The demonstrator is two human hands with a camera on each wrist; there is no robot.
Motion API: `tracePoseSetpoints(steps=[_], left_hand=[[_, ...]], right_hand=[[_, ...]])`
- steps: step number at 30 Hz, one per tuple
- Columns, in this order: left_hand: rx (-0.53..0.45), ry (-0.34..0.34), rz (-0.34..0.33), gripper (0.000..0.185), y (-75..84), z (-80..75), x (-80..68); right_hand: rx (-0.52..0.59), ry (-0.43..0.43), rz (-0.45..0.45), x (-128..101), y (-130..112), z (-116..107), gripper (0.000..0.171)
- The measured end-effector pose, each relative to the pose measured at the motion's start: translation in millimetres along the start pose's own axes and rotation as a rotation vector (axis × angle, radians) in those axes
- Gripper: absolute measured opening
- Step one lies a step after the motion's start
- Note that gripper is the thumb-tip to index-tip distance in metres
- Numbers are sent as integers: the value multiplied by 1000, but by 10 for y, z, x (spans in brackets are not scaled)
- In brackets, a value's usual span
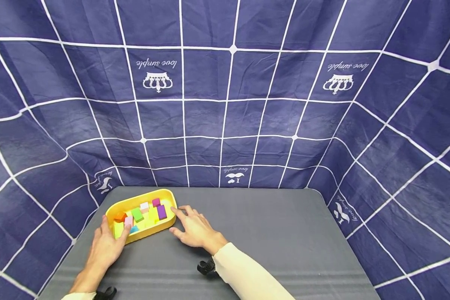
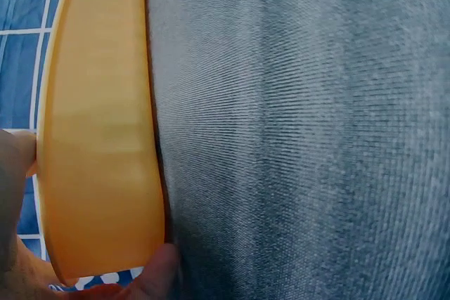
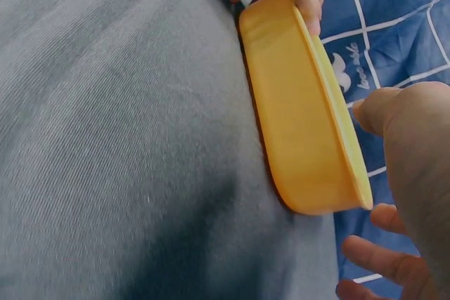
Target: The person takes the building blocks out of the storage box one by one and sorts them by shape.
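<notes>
A yellow oblong tray (image 1: 150, 230) stands on the grey surface at the left in the head view, holding several small coloured blocks. Among these are a green block (image 1: 137, 214), a purple block (image 1: 161, 212) and an orange block (image 1: 120, 216). My left hand (image 1: 106, 248) grips the tray's left end, thumb over the near rim and fingers around the end wall. At the opposite end, my right hand (image 1: 196, 231) is spread, its fingertips right by the rim. In the left wrist view, the tray's side wall (image 2: 98, 124) hides the blocks.
Grey ribbed cloth (image 1: 277, 233) covers the work surface, stretching right of the tray. Blue curtains (image 1: 206, 116) with white grid lines rise behind it and along both sides. A black strap (image 1: 206, 266) is on my right wrist.
</notes>
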State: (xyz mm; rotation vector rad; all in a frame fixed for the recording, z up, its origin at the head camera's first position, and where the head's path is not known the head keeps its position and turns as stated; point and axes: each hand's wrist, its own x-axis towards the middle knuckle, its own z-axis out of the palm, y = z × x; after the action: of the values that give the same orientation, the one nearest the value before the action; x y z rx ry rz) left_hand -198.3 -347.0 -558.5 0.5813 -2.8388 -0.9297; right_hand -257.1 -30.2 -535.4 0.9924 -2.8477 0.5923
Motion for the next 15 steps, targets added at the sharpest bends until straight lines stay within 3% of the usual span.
tracePoseSetpoints(steps=[15], left_hand=[[1,22,17,106,-25,60,-2]], right_hand=[[58,-65,50,65,2,127,66]])
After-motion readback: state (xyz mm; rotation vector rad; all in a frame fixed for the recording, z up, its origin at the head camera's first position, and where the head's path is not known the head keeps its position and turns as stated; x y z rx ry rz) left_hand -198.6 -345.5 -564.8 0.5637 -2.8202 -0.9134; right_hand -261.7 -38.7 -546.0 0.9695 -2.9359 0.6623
